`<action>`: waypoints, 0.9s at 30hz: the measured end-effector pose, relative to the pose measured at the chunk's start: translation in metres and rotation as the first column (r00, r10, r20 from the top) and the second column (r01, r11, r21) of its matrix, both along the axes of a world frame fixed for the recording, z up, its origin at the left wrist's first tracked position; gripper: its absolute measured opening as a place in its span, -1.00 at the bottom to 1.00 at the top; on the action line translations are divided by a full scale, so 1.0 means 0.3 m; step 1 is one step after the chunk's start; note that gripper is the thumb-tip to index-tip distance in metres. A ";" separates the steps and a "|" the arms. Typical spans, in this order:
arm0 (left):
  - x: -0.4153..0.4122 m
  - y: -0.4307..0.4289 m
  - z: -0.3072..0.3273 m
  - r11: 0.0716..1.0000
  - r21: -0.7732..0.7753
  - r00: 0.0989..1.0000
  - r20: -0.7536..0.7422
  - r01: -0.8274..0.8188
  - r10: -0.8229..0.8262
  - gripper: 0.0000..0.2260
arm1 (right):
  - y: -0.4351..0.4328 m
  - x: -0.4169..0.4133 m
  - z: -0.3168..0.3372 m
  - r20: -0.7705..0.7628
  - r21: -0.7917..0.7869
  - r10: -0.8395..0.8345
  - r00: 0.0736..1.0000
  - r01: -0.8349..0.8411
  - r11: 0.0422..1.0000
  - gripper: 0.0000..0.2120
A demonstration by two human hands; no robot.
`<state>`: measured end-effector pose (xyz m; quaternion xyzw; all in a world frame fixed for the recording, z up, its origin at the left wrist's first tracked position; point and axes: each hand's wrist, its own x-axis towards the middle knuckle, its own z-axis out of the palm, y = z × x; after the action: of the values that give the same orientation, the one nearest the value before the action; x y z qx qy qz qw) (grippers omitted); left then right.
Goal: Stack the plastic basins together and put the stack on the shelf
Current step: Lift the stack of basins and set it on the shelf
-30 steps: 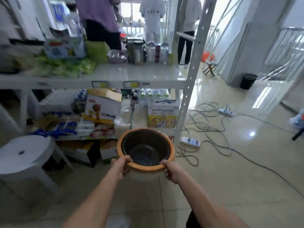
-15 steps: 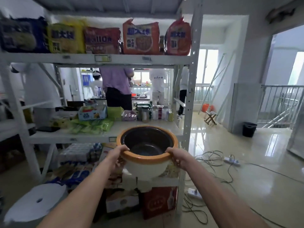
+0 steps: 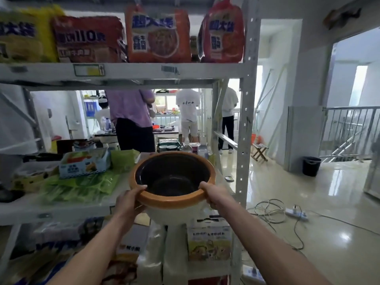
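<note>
I hold a stack of nested plastic basins point(image 3: 172, 177) in both hands: a dark inner basin, an orange rim around it and a white basin underneath. My left hand point(image 3: 128, 200) grips the rim on its near left side. On the near right side my right hand point(image 3: 213, 195) clasps the rim. The stack hangs in the air at the front edge of the middle shelf board point(image 3: 61, 208) of the grey metal shelf, near its right upright post point(image 3: 244, 120), and tilts slightly toward me.
Green packets point(image 3: 82, 186) and a blue-white box point(image 3: 84, 162) lie on the middle shelf's left; jars point(image 3: 193, 148) stand at its back. Noodle bags point(image 3: 158, 33) fill the upper shelf. Boxes sit below. Cables and a power strip point(image 3: 296, 213) lie on the floor right. People stand behind the shelf.
My hands have lifted the basin stack from low near the floor to the height of the middle shelf and closer to it. The view has tilted upward.
</note>
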<state>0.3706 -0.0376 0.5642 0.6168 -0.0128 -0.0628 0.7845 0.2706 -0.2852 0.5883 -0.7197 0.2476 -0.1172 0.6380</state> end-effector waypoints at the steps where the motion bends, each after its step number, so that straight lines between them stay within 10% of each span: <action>1: 0.051 -0.011 -0.008 1.000 -0.006 1.000 -0.007 0.004 -0.004 -0.80 | -0.010 0.052 -0.004 0.003 -0.017 -0.012 1.000 0.012 1.000 -0.83; 13: 0.365 -0.106 0.025 0.998 0.005 0.955 -0.293 0.058 -0.054 -0.87 | -0.116 0.374 0.012 -0.273 -0.061 -0.030 0.962 0.014 0.998 -0.66; 21: 0.505 -0.137 0.102 0.981 0.103 0.889 -0.445 0.167 -0.105 -0.83 | -0.186 0.495 0.163 -0.618 -0.088 0.117 0.777 -0.216 0.972 -0.68; 27: 0.497 -0.149 0.098 0.967 0.215 0.923 -0.381 0.136 -0.045 -0.59 | -0.153 0.455 0.123 -0.619 -0.221 0.061 0.783 -0.248 0.943 -0.21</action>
<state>0.5198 -0.0822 0.5936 0.6817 0.1157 -0.2163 0.6893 0.4072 -0.3312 0.6251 -0.8228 0.3576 0.1368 0.4200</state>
